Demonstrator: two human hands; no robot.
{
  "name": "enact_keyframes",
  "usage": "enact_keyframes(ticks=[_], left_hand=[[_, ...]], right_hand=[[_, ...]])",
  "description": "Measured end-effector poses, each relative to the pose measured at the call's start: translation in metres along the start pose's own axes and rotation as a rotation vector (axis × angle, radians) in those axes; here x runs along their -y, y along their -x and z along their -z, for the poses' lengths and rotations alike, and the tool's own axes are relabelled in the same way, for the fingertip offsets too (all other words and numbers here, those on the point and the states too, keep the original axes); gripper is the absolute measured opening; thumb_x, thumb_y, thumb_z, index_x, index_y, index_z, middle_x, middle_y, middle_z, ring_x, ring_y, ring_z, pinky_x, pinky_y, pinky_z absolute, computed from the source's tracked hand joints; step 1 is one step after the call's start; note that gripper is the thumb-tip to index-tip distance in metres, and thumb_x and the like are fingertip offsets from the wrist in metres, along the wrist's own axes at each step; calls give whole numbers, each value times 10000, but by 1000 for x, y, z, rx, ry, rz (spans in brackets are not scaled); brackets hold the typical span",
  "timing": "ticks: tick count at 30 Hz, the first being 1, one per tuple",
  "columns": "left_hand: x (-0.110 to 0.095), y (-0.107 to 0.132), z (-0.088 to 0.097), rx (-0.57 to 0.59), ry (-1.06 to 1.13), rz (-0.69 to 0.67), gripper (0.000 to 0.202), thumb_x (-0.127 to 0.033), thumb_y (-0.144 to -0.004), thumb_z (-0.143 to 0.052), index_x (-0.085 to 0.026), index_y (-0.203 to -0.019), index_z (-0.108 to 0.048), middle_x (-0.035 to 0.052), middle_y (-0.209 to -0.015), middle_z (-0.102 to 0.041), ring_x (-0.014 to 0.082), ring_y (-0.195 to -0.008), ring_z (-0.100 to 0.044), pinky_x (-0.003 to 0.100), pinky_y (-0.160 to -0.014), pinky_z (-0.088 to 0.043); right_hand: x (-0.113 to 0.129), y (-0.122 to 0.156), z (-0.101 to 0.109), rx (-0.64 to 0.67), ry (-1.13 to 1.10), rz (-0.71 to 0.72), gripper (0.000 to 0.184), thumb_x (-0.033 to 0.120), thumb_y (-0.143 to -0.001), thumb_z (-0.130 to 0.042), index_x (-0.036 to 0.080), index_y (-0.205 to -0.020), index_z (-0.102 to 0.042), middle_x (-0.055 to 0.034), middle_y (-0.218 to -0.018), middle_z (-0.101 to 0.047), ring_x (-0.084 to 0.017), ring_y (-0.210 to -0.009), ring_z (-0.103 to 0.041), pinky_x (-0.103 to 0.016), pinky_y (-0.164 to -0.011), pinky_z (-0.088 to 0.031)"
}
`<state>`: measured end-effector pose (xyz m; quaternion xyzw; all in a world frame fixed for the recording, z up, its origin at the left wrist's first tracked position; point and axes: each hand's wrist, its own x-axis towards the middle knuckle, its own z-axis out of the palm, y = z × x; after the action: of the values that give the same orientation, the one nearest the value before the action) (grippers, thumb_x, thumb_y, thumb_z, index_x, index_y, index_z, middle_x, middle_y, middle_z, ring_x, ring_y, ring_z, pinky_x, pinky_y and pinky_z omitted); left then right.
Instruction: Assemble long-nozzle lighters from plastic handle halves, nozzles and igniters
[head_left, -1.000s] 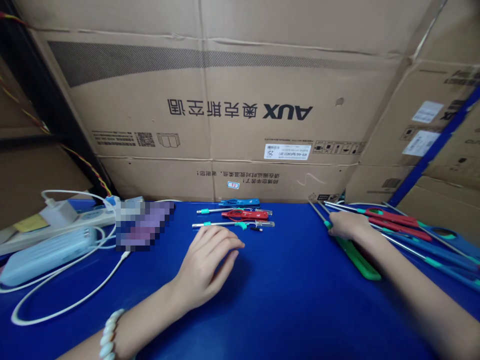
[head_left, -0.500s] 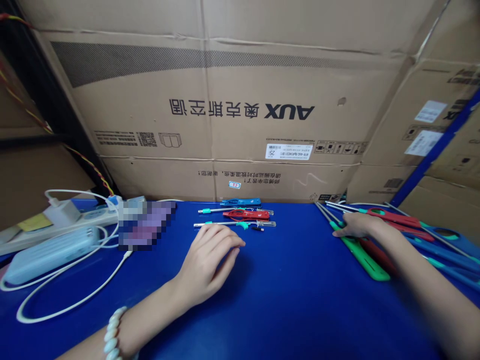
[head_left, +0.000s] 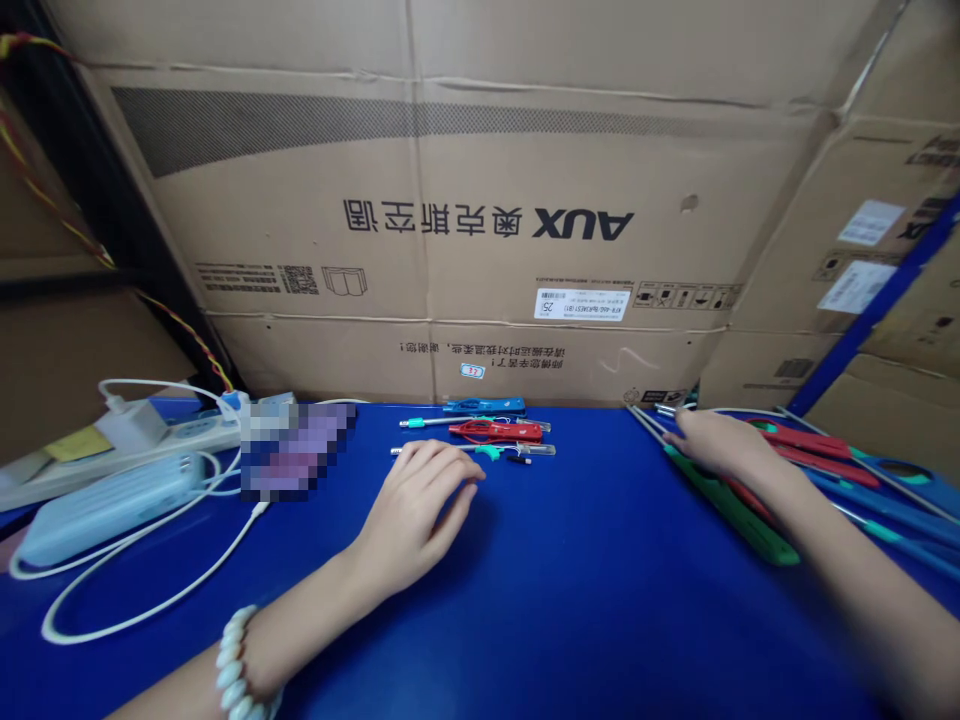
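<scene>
My left hand (head_left: 427, 510) hovers over the blue table with loosely bent fingers, the thumb apart, holding nothing. Just beyond it lie a red casing (head_left: 499, 432), a blue casing (head_left: 486, 406) and thin metal tubes (head_left: 424, 423) with teal parts and wires. At the right, my right hand (head_left: 716, 440) closes at the metal neck of a long-nosed lighter (head_left: 666, 409); the fingertips are partly hidden. Beneath that hand lies a green-handled lighter (head_left: 739, 505). Red-handled lighters (head_left: 817, 445) and blue-handled lighters (head_left: 892, 510) lie beside and under the forearm.
A cardboard wall (head_left: 480, 150) closes off the back of the blue table (head_left: 525, 620). On the left are a pale blue power bank (head_left: 112, 505), a power strip (head_left: 187, 437), white cables (head_left: 150, 635) and a blurred-out phone (head_left: 304, 450).
My right hand has shifted slightly away from me, from the green-handled lighter toward the metal neck behind it. My left hand has barely moved. The view has shifted a little.
</scene>
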<state>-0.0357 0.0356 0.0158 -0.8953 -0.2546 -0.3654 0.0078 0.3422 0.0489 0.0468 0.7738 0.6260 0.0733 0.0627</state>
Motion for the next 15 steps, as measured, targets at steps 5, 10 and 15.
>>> enact_keyframes(ticks=[5,10,15], left_hand=[[19,0,-6,166,-105,141,164,-151,-930,-403,-191,-1009,-542,51,-1046,-609,232,-969,-529,379,-820,-363],[35,4,-12,223,-148,207,169,-146,-911,-422,-188,-1022,-542,58,-1067,-591,246,-987,-525,396,-825,-378],[38,5,-14,239,-152,215,162,-145,-905,-433,-189,-1015,-544,56,-1046,-591,245,-971,-526,402,-821,-390]], right_hand=[[68,24,5,-170,-33,438,304,61,-914,-400,138,-1141,-586,-137,-1130,-652,-222,-1041,-591,-305,-879,-413],[108,39,-10,-261,-24,747,217,84,-925,-446,189,-938,-635,-86,-962,-683,-258,-989,-541,-390,-867,-405],[104,31,-23,-308,-41,839,259,35,-913,-408,171,-899,-627,-106,-970,-656,-252,-963,-528,-389,-851,-438]])
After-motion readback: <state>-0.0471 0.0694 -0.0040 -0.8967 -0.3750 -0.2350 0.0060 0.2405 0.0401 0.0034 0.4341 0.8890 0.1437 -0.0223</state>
